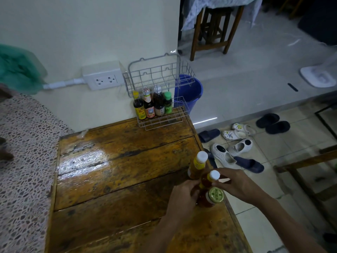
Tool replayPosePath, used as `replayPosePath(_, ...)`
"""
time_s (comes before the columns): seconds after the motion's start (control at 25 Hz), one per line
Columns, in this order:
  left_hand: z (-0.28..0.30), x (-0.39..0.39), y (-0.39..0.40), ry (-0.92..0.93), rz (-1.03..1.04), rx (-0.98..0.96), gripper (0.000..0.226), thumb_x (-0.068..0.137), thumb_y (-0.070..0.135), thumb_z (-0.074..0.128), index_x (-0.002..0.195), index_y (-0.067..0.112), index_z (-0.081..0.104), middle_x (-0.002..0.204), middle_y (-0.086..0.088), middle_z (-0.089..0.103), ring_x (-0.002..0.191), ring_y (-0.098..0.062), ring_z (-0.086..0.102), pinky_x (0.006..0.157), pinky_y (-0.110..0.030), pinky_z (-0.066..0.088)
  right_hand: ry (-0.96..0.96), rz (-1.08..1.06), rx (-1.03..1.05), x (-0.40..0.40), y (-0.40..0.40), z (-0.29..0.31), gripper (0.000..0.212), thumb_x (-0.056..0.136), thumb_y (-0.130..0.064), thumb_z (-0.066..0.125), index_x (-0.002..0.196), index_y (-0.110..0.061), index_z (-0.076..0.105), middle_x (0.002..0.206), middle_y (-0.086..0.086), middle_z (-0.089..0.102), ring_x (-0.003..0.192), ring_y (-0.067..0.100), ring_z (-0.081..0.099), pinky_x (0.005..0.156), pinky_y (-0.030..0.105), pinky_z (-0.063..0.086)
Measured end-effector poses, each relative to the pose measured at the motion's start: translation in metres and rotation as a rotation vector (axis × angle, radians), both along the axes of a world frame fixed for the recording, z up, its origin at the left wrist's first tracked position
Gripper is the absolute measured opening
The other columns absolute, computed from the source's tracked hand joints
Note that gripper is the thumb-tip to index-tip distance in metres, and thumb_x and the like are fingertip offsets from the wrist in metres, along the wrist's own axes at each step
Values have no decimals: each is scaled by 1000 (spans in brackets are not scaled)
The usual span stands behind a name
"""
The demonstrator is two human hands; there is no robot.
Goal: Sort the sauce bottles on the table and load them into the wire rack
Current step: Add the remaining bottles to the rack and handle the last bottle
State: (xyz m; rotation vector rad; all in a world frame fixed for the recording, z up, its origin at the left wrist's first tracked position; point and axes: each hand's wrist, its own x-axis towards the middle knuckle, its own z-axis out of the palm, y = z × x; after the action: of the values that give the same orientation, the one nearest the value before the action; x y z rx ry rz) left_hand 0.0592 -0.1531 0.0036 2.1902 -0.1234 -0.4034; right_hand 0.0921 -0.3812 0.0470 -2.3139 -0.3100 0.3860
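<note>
A white wire rack [179, 77] stands against the wall at the table's far right corner. Its lower shelf holds several sauce bottles [152, 105], upright in a row. Near the table's right edge stand three more bottles: a yellow one with a white cap [197, 166], an amber one with a white cap [211, 178] and a dark one with a gold lid [215, 195]. My left hand [182, 199] wraps the lower body of the gold-lidded bottle. My right hand [237, 184] pinches the neck of the amber bottle.
The wooden table [113, 170] is wet and glossy. A wall socket box [103, 75] sits left of the rack. A blue bucket [191, 92] stands behind the rack on the floor. Several sandals [235, 148] lie right of the table. A terrazzo counter [23, 152] is at left.
</note>
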Motion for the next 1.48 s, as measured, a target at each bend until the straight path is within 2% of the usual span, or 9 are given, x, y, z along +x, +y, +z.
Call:
replayPosePath(0.28, -6, 25, 24, -56, 52, 20, 25, 99, 24, 66, 122, 35, 66, 120, 21, 63, 110, 5, 58, 94, -19, 51, -73, -202, 34, 21, -22, 33, 47, 86, -70, 48, 126, -46, 46, 114, -28, 61, 100, -8, 62, 78, 15, 53)
replayPosePath(0.36, -1, 49, 33, -84, 101, 30, 25, 100, 26, 64, 125, 33, 65, 122, 19, 64, 113, 3, 58, 96, -19, 51, -139, -228, 49, 49, -20, 44, 55, 87, -67, 49, 129, -31, 50, 115, -15, 65, 101, 0, 65, 80, 18, 53)
replayPosePath(0.48, 15, 107, 34, -117, 147, 17, 36, 103, 30, 59, 139, 29, 59, 135, 11, 63, 124, -7, 58, 102, -23, 48, -248, -213, 80, 107, 3, 59, 41, 96, -42, 58, 127, -16, 51, 117, -8, 65, 101, -3, 63, 77, 4, 47)
replayPosePath(0.6, 37, 176, 24, -130, 118, -56, 54, 103, 27, 58, 154, 34, 41, 149, 8, 55, 134, -10, 53, 108, -34, 49, -354, -181, 64, 170, 44, 52, 34, 97, -25, 59, 126, -11, 50, 111, -7, 64, 84, -2, 63, 70, -1, 44)
replayPosePath(0.76, 43, 249, 13, -119, 100, -76, 74, 103, 16, 59, 162, 36, 20, 162, -1, 40, 145, -20, 42, 111, -41, 45, -393, -220, 121, 232, 80, 19, 33, 99, -17, 60, 129, -12, 47, 113, -7, 60, 95, -13, 51, 73, -5, 37)
replayPosePath(0.96, 7, 292, 10, -134, 133, -22, 76, 102, 13, 59, 163, 34, 18, 165, 1, 35, 148, -23, 40, 115, -47, 44, -385, -244, 155, 277, 88, -22, 35, 102, -18, 55, 134, -17, 44, 111, -11, 58, 92, -25, 52, 73, -2, 40)
replayPosePath(1.24, -22, 323, 8, -131, 153, 122, 66, 105, 13, 53, 163, 20, 23, 162, -6, 37, 148, -27, 36, 117, -44, 40, -353, -153, 109, 328, 90, -61, 29, 102, -25, 54, 130, -18, 49, 116, -3, 66, 100, -7, 54, 79, -1, 41)
replayPosePath(1.36, -23, 330, 4, -134, 150, 159, 70, 104, 14, 53, 164, 17, 17, 163, -8, 35, 145, -28, 40, 110, -43, 46, -397, -172, 95, 346, 93, -64, 23, 101, -28, 58, 120, -15, 58, 115, 2, 69, 102, 0, 58, 83, 8, 46)
replayPosePath(1.48, -23, 333, 3, -113, 185, 183, 73, 104, 14, 55, 164, 17, 14, 163, -8, 35, 144, -27, 41, 107, -41, 47, -432, -147, 73, 357, 101, -64, 21, 100, -23, 58, 118, -13, 61, 114, 4, 66, 101, 2, 53, 83, 2, 36)
